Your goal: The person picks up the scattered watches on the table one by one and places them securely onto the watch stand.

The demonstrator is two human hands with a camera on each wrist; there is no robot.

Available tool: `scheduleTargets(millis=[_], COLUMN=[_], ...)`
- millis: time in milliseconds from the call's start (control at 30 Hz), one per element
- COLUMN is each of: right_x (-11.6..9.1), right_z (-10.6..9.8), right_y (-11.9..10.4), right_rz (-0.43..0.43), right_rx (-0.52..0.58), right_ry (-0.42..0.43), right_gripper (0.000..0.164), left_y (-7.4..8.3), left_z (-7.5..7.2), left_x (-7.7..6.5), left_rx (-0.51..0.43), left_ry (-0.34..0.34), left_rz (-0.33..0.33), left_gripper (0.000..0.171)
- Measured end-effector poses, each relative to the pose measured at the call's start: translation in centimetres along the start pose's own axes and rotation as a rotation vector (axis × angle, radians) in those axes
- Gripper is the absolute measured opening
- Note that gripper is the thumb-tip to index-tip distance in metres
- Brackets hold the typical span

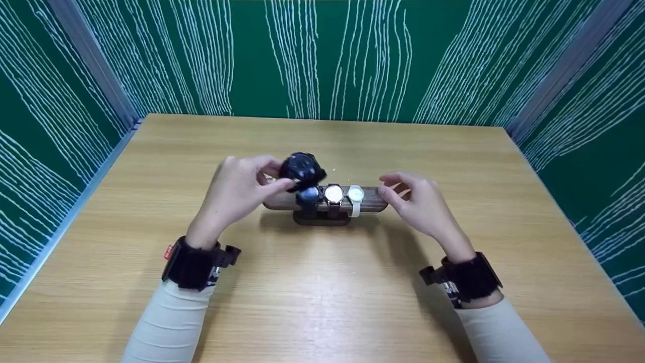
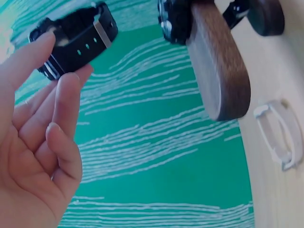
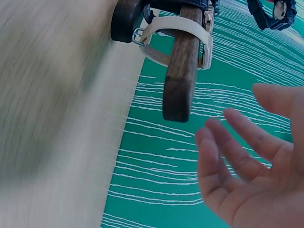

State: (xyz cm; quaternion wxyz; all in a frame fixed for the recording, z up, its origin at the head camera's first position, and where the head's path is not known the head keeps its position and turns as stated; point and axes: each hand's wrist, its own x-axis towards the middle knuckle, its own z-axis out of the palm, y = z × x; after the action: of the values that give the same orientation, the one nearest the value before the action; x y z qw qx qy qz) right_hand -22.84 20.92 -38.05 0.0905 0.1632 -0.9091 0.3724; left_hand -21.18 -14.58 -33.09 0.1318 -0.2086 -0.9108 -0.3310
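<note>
My left hand (image 1: 237, 189) pinches a black watch (image 1: 301, 170) by its case, between thumb and fingers. In the left wrist view the black watch (image 2: 78, 45) shows its strap fastened into a loop. It is held above the left part of a wooden watch stand (image 1: 374, 199). Three watches sit side by side on the bar: a dark-faced watch (image 1: 308, 194), a watch with a pale face and gold-toned rim (image 1: 333, 193), and a white watch (image 1: 356, 194). By the bar's right end, my right hand (image 1: 418, 201) holds nothing, its fingers loosely bent.
A white loop-shaped band (image 2: 280, 135) lies on the wooden table (image 1: 322, 302), beyond the stand's end in the left wrist view. Green panels with white streaks (image 1: 322, 60) enclose the table's back and sides. The stand's bar rests on a small rounded base (image 1: 321, 219).
</note>
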Motion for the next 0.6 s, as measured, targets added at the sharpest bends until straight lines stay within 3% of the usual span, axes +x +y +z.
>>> scheduleTargets(millis=[300,600], right_x=[1.0,1.1], right_z=[1.1,2.0], right_y=[0.9,1.9], right_rz=[0.116,0.148], right_rx=[0.032,0.041], right_ry=[-0.048,-0.094], right_gripper=[0.040,0.044], left_y=[-1.1,-2.3], left_z=[-0.9,-1.3], left_x=[0.0,0.0], left_rx=[0.068,0.139], left_ry=[0.084,0.132], left_rz=[-0.123,-0.204], left_gripper=[0.031,0.033])
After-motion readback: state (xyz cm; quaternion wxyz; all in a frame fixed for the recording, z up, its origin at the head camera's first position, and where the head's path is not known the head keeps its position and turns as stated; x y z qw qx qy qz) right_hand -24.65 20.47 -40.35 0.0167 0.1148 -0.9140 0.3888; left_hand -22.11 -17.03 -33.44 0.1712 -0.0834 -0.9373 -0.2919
